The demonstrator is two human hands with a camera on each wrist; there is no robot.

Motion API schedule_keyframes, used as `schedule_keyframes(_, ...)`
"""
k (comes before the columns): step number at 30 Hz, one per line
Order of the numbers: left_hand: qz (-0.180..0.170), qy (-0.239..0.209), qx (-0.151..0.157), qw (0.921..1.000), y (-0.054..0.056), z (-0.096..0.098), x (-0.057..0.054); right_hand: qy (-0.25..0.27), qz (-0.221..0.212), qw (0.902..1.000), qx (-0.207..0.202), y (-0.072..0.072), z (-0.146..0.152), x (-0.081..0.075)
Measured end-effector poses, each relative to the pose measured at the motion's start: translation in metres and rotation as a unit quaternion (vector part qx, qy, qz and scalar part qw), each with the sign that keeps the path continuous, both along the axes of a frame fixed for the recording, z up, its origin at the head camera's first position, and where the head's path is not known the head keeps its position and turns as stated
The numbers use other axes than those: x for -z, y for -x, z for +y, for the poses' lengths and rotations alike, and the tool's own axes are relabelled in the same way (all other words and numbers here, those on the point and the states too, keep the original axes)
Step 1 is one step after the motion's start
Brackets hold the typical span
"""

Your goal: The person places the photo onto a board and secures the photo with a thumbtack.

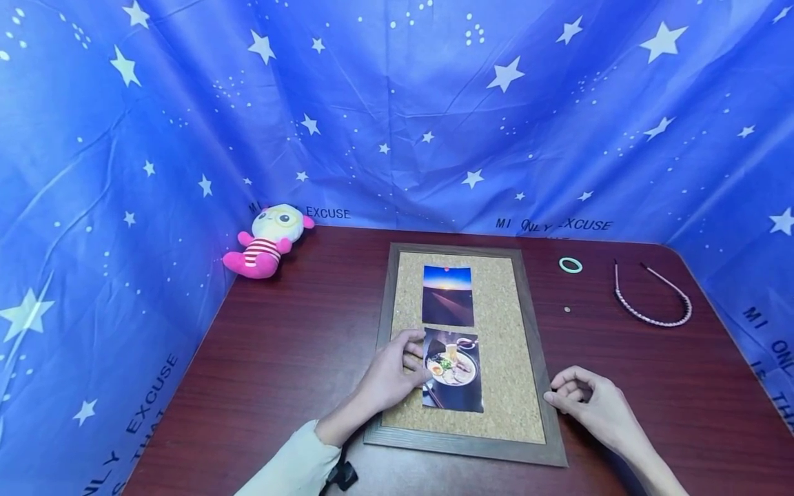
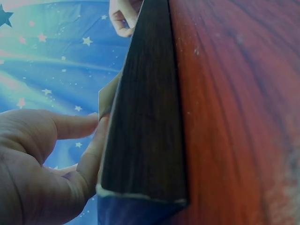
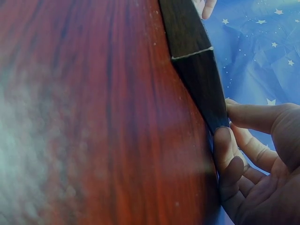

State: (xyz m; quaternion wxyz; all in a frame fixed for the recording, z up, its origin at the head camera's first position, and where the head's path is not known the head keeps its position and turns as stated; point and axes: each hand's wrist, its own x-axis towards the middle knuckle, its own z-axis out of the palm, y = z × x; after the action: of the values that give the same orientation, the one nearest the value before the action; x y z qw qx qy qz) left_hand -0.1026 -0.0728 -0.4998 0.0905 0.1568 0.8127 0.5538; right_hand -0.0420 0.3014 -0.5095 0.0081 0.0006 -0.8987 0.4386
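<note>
A cork board (image 1: 502, 344) in a brown wooden frame lies on the table. On its upper part is a sunset road photo (image 1: 448, 296) with a small red pin at its top edge. Just below sits a photo of a ramen bowl (image 1: 459, 399). My left hand (image 1: 389, 372) pinches this lower photo at its left edge; in the left wrist view a raised corner of it (image 2: 108, 93) shows beyond the fingertips. With curled fingers, my right hand (image 1: 592, 406) is at the frame's right edge (image 3: 206, 84). Whether it grips the frame I cannot tell.
To the right of the board lie a tiny round tack (image 1: 567, 309), a mint green ring (image 1: 570, 265) and a beaded headband (image 1: 657, 321). A pink and white plush toy (image 1: 268, 241) sits at the back left. Blue starry cloth (image 1: 397, 138) hangs around the table.
</note>
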Motion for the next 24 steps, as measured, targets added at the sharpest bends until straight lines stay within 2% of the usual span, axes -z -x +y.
schedule_keyframes(5,-0.022,0.007,0.001,0.9997,-0.001,0.0,-0.003,0.001,0.007,1.0,0.002,-0.001,-0.001,0.0)
schedule_keyframes(8,-0.022,0.019,0.001,0.9996,-0.003,-0.003,-0.006,0.001,0.007,1.0,0.003,-0.001,-0.001,0.0)
schedule_keyframes(14,0.015,0.043,0.013,0.9989,-0.008,-0.01,-0.009,-0.002,0.008,1.0,0.004,-0.001,-0.001,0.001)
schedule_keyframes(16,0.039,0.069,0.021,0.9966,-0.009,-0.012,-0.01,-0.003,0.009,1.0,0.004,-0.001,-0.001,0.0)
schedule_keyframes(19,0.083,0.128,0.042,0.9874,-0.009,-0.016,-0.01,-0.007,0.008,0.9999,-0.001,0.001,-0.001,-0.001)
schedule_keyframes(22,0.118,0.184,0.078,0.9727,-0.007,-0.02,-0.007,-0.019,0.011,0.9997,-0.009,0.002,-0.001,-0.003)
schedule_keyframes(24,0.133,0.205,0.103,0.9641,-0.004,-0.022,-0.005,-0.03,0.023,0.9991,-0.017,0.003,0.0,-0.005)
